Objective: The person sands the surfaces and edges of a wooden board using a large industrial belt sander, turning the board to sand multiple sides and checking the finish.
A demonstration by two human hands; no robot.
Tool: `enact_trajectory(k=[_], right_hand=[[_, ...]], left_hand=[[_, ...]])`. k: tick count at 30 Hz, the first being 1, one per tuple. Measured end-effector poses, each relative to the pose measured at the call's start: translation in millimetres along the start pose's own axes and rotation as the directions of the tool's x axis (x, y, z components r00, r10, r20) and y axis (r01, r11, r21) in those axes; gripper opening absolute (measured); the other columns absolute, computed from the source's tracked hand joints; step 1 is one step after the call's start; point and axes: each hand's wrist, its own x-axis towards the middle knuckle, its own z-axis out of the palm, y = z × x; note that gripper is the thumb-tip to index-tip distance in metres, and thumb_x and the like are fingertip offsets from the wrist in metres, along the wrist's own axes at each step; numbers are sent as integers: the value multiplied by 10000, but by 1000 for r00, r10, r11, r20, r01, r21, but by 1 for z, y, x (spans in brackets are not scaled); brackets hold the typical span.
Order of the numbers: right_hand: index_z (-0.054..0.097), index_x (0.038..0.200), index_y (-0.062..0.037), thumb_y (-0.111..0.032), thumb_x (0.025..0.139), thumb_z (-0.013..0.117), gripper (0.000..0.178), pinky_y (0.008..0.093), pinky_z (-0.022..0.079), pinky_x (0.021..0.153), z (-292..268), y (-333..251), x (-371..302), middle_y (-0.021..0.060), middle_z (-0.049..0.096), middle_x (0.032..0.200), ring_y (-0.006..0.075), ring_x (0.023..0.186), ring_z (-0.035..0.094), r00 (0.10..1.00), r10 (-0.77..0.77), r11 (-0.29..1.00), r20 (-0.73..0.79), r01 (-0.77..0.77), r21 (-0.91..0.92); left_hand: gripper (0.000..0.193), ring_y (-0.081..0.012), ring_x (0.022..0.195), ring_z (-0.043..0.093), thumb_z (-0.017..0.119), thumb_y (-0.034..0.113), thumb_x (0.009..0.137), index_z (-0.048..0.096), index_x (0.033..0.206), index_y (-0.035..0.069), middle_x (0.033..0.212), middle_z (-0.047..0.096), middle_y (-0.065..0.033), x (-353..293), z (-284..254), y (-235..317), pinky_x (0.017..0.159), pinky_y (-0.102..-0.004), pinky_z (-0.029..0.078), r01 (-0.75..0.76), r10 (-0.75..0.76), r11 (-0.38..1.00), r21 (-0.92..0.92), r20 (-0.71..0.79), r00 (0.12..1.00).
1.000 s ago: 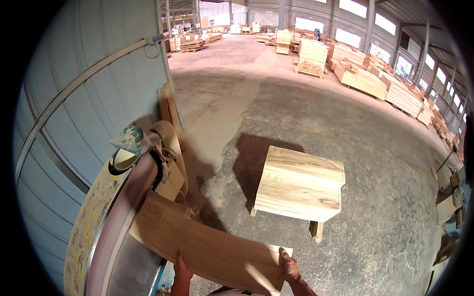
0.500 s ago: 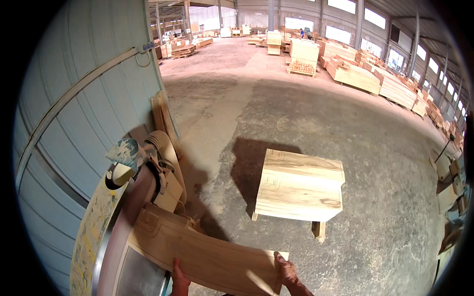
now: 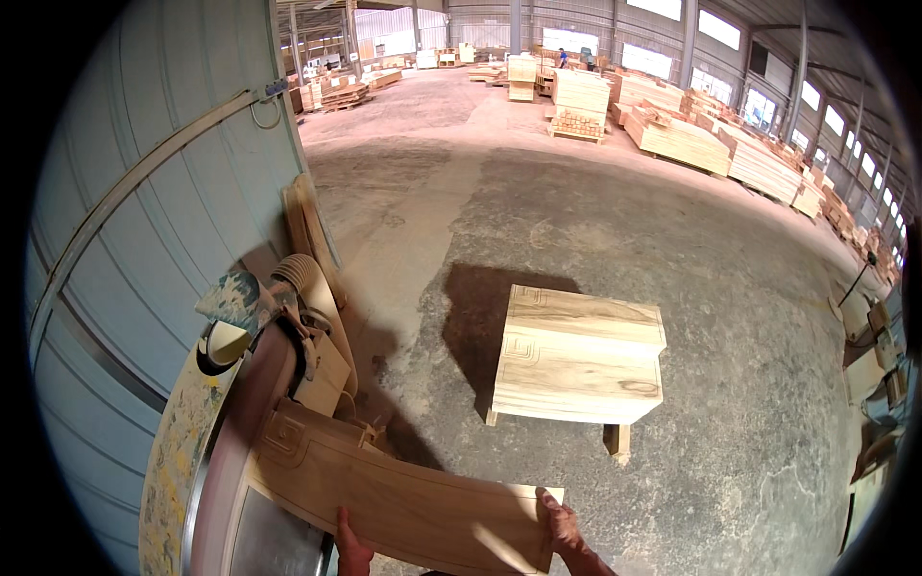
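A long wooden board (image 3: pixel 413 485) with a carved square spiral at its far left end lies across the lower middle. That end meets the reddish belt (image 3: pixel 252 422) of a belt sander; whether it presses on the belt I cannot tell. My left hand (image 3: pixel 351 545) grips the board's near edge, thumb on top and fingers hidden below. My right hand (image 3: pixel 565 526) holds its right end, with the thumb over the upper corner. Beneath the board's left part is the sander's grey metal table (image 3: pixel 279 538).
Beyond the board, a low stand carries similar carved boards (image 3: pixel 581 360). A blue-green metal wall (image 3: pixel 163 192) rises at left, with planks (image 3: pixel 309 226) leaning by it. A ribbed hose (image 3: pixel 296 273) tops the sander. Stacked timber (image 3: pixel 677 139) lines the far right; a distant person (image 3: pixel 563 59) is at the back.
The view has shifted slightly, so the background sits a little left and higher. Both hands keep their hold on the board, which stays almost in place against the sander.
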Motion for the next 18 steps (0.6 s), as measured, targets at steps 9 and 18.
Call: enact_trajectory(k=[9, 18], right_hand=[[533, 1167, 11, -325, 827, 601, 483, 316, 405, 916, 0, -2, 1, 89, 569, 1131, 188, 1028, 534, 1000, -5, 1000, -22, 5, 17], [540, 1160, 8, -304, 841, 584, 449, 316, 411, 906, -5, -1, 2, 86, 572, 1128, 192, 1029, 536, 1000, -16, 1000, -11, 17, 16]], left_hand=[[690, -302, 1133, 437, 596, 489, 781, 370, 1298, 93, 1272, 448, -87, -10, 21, 5, 916, -481, 372, 38, -39, 999, -19, -89, 995], [640, -298, 1133, 443, 571, 466, 810, 370, 1297, 103, 1268, 456, -86, -12, 28, 3, 906, -469, 391, 10, -10, 999, -31, -7, 1000]])
